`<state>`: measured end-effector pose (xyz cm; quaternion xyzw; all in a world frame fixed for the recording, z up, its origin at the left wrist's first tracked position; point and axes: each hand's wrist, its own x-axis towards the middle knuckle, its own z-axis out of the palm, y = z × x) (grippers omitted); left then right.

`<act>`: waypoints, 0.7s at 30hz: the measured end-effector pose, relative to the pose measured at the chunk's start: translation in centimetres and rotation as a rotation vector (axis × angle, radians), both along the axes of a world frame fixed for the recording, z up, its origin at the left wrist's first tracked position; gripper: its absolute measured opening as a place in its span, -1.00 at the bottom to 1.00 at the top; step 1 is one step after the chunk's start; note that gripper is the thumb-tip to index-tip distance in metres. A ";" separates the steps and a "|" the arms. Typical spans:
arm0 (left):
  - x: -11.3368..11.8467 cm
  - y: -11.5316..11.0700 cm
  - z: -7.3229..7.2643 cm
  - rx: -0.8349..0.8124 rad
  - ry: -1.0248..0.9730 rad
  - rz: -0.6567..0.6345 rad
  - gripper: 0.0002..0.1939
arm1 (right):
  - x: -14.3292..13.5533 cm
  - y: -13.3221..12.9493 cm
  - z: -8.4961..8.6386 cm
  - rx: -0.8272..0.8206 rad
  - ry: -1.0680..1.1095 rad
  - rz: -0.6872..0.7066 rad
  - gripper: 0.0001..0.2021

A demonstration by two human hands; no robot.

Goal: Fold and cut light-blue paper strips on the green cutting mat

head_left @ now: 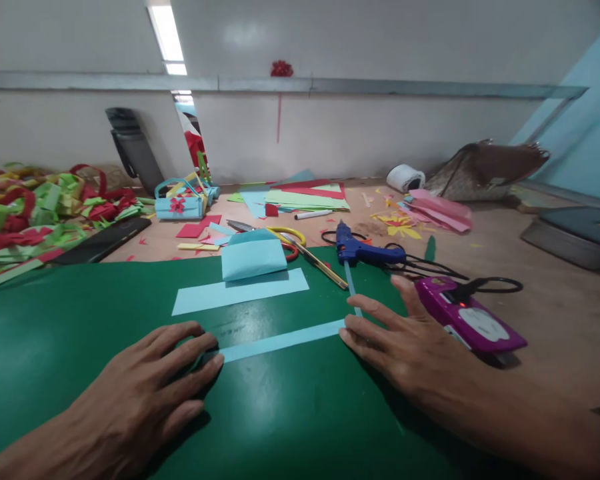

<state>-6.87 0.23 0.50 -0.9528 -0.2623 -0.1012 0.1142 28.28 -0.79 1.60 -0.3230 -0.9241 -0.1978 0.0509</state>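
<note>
A narrow light-blue paper strip [283,340] lies at center frame on a green mat [280,413], its ends under my slightly spread fingers: left hand [155,380] at lower left, right hand [405,340] at lower right. Above it sit a wider blue strip [240,293], a folded blue paper [254,260] and, right of center, a blue glue gun [367,252].

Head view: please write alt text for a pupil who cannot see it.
A left hand and a right hand touch the ends of a narrow pale-blue paper strip on a green surface. Beyond lie a wider blue strip, scissors and a blue glue gun.
</note>
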 end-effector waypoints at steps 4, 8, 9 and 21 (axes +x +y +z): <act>-0.5 -0.7 -1.0 -0.022 -0.111 0.102 -0.69 | 0.9 -0.1 -0.1 0.046 -0.036 -0.041 -0.67; -0.9 -1.0 -1.7 -0.024 -0.148 0.099 -0.70 | 1.8 -0.1 -0.3 0.081 -0.064 -0.080 -0.69; -1.1 -1.1 -1.7 -0.021 -0.151 0.102 -0.71 | 2.0 -0.1 -0.4 0.087 -0.063 -0.083 -0.69; 4.5 0.7 1.6 0.025 -0.118 -0.002 -0.82 | -3.7 1.9 1.5 -0.007 -0.023 0.116 -0.77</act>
